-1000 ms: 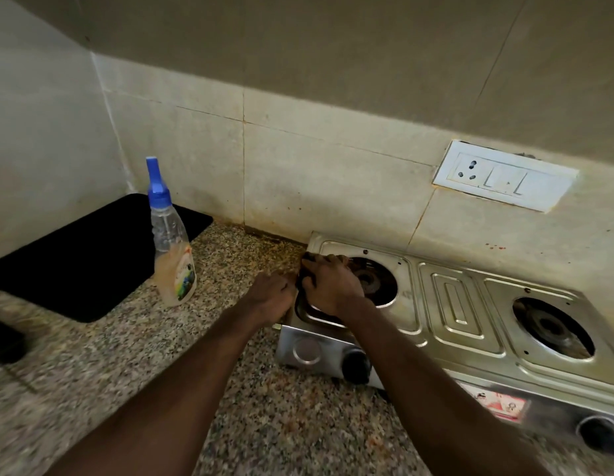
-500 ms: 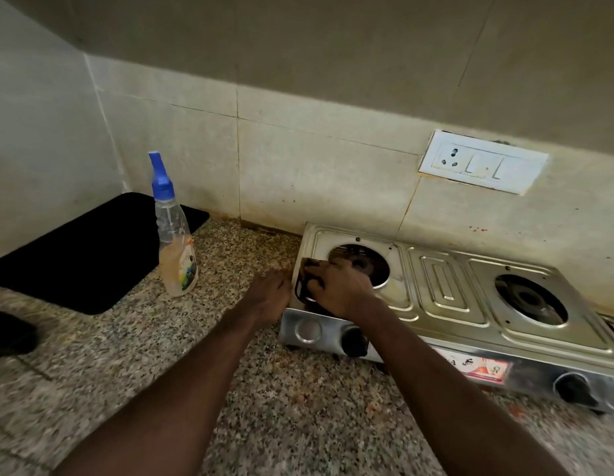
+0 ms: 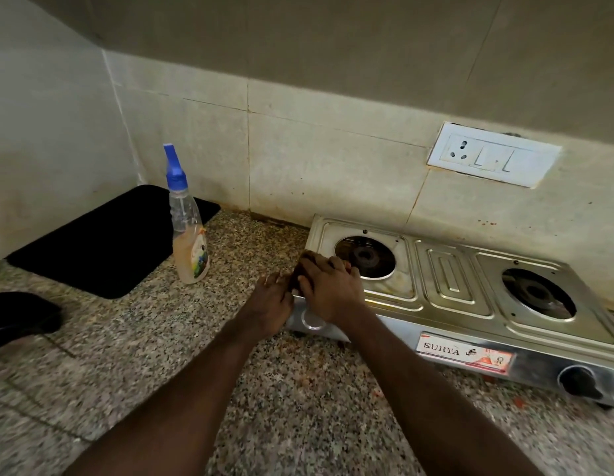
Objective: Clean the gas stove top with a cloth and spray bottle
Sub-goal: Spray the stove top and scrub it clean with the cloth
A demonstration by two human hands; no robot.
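Observation:
A steel two-burner gas stove [image 3: 446, 290] sits on the granite counter against the tiled wall. My right hand [image 3: 328, 286] presses a dark cloth [image 3: 296, 275] onto the stove's front left corner; only a sliver of cloth shows under the fingers. My left hand [image 3: 271, 304] rests against the stove's left edge beside it, fingers together, nothing visible in it. A clear spray bottle [image 3: 188, 228] with a blue nozzle stands upright on the counter, well left of both hands.
A black mat [image 3: 103, 242] lies in the back left corner behind the bottle. A dark object [image 3: 17, 317] sits at the left edge. A white switch and socket plate [image 3: 491, 159] is on the wall above the stove. Black knob [image 3: 579, 383] on the stove front.
My right hand has slid the cloth from beside the left burner toward the stove's front left corner. The left hand stays at the stove's side. The view has shifted left.

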